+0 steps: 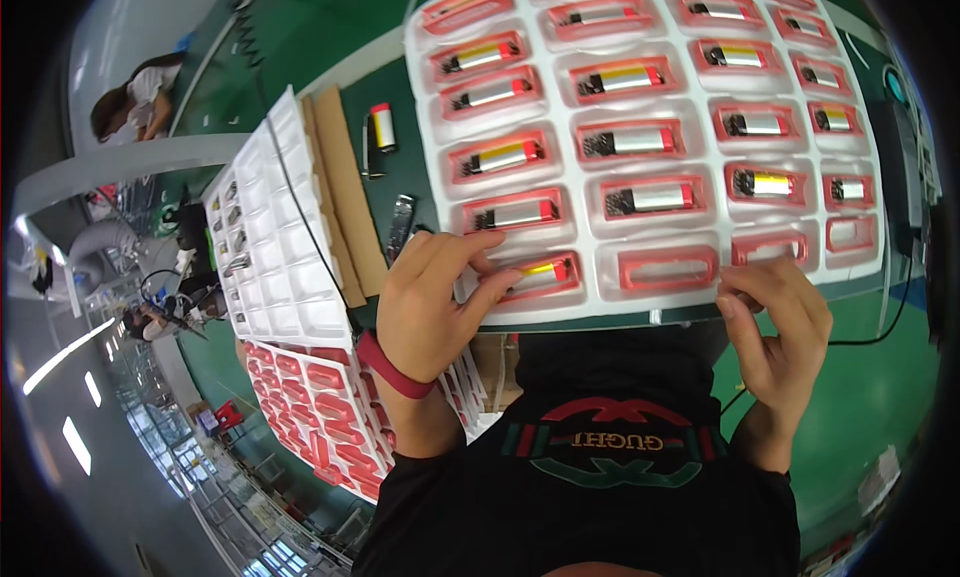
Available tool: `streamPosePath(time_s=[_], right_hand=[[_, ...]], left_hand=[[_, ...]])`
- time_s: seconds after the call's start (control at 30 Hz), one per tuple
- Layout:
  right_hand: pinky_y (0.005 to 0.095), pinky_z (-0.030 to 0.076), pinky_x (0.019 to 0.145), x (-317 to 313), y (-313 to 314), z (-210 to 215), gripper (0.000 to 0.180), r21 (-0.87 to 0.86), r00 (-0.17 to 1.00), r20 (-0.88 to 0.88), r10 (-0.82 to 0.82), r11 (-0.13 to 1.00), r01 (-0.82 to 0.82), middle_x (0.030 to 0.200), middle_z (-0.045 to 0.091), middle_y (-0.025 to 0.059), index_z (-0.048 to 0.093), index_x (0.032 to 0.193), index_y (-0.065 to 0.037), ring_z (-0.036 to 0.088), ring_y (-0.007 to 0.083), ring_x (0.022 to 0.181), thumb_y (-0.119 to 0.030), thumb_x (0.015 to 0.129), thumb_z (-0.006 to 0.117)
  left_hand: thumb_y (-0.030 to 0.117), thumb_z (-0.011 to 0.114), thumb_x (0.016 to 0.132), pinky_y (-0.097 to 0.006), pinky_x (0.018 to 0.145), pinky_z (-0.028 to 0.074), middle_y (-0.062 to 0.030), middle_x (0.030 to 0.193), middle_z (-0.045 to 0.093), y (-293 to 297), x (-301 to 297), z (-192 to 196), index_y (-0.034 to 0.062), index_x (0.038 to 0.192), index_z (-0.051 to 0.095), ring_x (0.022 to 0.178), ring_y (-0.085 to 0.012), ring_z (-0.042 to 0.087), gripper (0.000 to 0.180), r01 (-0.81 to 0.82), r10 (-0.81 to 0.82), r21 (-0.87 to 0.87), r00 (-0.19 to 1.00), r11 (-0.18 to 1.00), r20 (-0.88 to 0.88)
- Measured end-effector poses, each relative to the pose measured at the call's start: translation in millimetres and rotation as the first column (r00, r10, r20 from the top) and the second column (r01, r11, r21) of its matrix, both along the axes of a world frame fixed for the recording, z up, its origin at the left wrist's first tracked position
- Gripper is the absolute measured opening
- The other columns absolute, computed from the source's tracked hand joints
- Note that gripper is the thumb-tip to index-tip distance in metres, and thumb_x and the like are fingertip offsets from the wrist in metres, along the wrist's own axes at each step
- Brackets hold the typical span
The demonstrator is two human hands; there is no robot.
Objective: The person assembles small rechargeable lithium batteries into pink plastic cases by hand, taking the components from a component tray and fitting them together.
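Note:
My left hand (430, 297) reaches over the near left corner of a white compartment tray (590, 242). Its thumb and bent fingers close on the left end of a yellow battery cell (545, 272), which lies in a red plastic shell; the cell's left end is hidden by the fingers. At the tray's near edge my right hand (778, 322) is curled, thumb and index tips close together beside an empty red shell (770, 249). What those tips hold, if anything, does not show. Another empty shell (668, 269) lies between the hands.
Farther rows hold silver and yellow cells in red shells. Left of the tray lie a loose yellow-and-white cell (383, 126), a thin metal tool (366, 147) and a black strip (401, 222). Another white tray (285, 237) leans beside cardboard (345, 192), above trays of red shells (315, 407).

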State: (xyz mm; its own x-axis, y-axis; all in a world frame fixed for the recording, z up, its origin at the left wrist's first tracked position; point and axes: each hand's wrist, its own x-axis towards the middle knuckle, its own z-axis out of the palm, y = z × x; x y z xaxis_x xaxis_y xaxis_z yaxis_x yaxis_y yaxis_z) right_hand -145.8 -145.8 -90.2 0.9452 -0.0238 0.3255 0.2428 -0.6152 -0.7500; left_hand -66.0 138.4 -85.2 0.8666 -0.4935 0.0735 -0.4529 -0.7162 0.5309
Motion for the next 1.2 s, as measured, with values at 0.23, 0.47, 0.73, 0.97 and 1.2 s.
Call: streamPosePath(time_s=[0.23, 0.47, 0.73, 0.97, 1.2], right_hand=[[0.0288, 0.04, 0.05, -6, 9, -3, 0.017, -0.026, 1.0, 0.004, -0.001, 1.0, 0.001, 0.071, 0.06, 0.0104, 0.065, 0.09, 0.001, 0.054, 0.0207, 0.056, 0.005, 0.074, 0.068], [0.0274, 0.04, 0.052, -11, 10, -14, 0.014, 0.03, 0.998, -0.035, 0.044, 0.999, -0.043, 0.067, 0.061, 0.01, 0.065, 0.092, 0.003, 0.053, 0.0188, 0.056, 0.004, 0.078, 0.062], [0.0287, 0.042, 0.054, 0, -3, -6, 0.014, 0.05, 0.993, 0.034, 0.113, 0.992, -0.114, 0.066, 0.062, 0.011, 0.064, 0.092, 0.004, 0.057, 0.0212, 0.056, 0.003, 0.078, 0.061], [0.0337, 0.042, 0.052, -2, -9, -9, 0.015, 0.008, 0.998, 0.037, 0.042, 0.999, -0.042, 0.069, 0.059, 0.0089, 0.065, 0.088, -0.001, 0.053, 0.0248, 0.053, 0.001, 0.074, 0.066], [0.0331, 0.043, 0.046, -6, -11, -15, 0.018, 0.049, 0.99, 0.136, 0.03, 0.998, -0.037, 0.065, 0.056, 0.0062, 0.066, 0.09, -0.004, 0.053, 0.0217, 0.051, -0.007, 0.073, 0.072]], left_hand=[[0.018, 0.073, 0.08, -0.026, 0.054, 0.042, -0.006, 0.071, 0.064, 31, 19, 30, 0.0028, 0.102, 0.066, 0.061, -0.0124, 0.057, 0.028, -0.394, 0.396, 0.074, 0.918, 0.916, -0.011], [0.041, 0.065, 0.079, -0.041, 0.077, 0.051, -0.0159, 0.091, 0.069, 171, 130, 71, 0.0105, 0.086, 0.072, 0.087, -0.035, 0.066, 0.032, -0.749, 0.742, 0.364, 0.642, 0.553, 0.193], [-0.008, 0.054, 0.068, -0.04, 0.082, 0.05, -0.0175, 0.093, 0.067, 383, 140, 22, 0.0087, 0.082, 0.069, 0.093, -0.0343, 0.064, 0.027, -0.469, 0.445, 0.822, 0.842, 0.323, 0.305], [0.021, 0.042, 0.09, -0.045, 0.079, 0.048, -0.018, 0.099, 0.065, 446, 123, -32, 0.0093, 0.1, 0.063, 0.094, -0.0365, 0.061, 0.026, -0.352, 0.173, 0.822, 0.936, 0.448, 0.306], [0.006, 0.063, 0.07, -0.044, 0.073, 0.051, -0.0152, 0.091, 0.064, 409, 66, 13, 0.0058, 0.089, 0.065, 0.084, -0.0349, 0.063, 0.019, -0.399, 0.209, 0.768, 0.917, 0.501, 0.34]])
